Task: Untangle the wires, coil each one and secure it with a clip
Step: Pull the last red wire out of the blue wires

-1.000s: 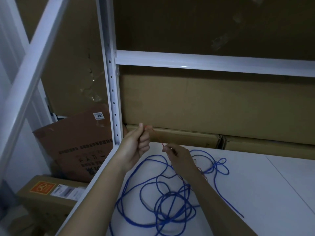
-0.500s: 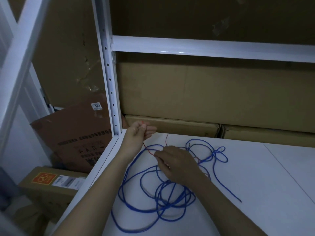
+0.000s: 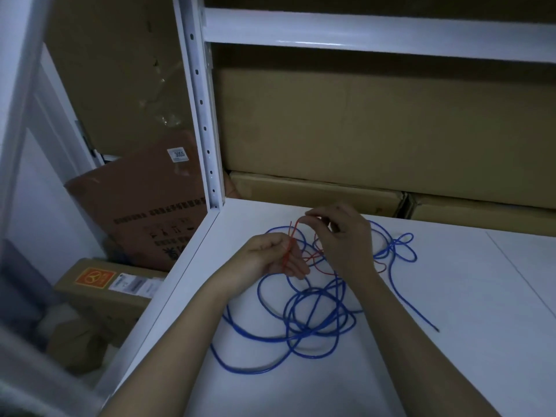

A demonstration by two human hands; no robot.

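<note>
Two wires are seen on the white shelf [image 3: 451,311] — neither yet coiled nor clipped. The blue wire [image 3: 316,320] lies in loose tangled loops. Gathered strands of the thin red wire [image 3: 323,261] are gripped in the left hand [image 3: 270,260]; another stretch is pinched by the right hand [image 3: 343,236] above — coiling is judged barely begun. No clip is visible.

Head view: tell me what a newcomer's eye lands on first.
The tangle of blue wire sprawled in loops on the white shelf board stands out first. Just behind it, the left hand holds a gathered bunch of thin red wire, while the right hand pinches a strand of it slightly farther back. Brown cardboard boxes fill the space behind the shelf.
</note>
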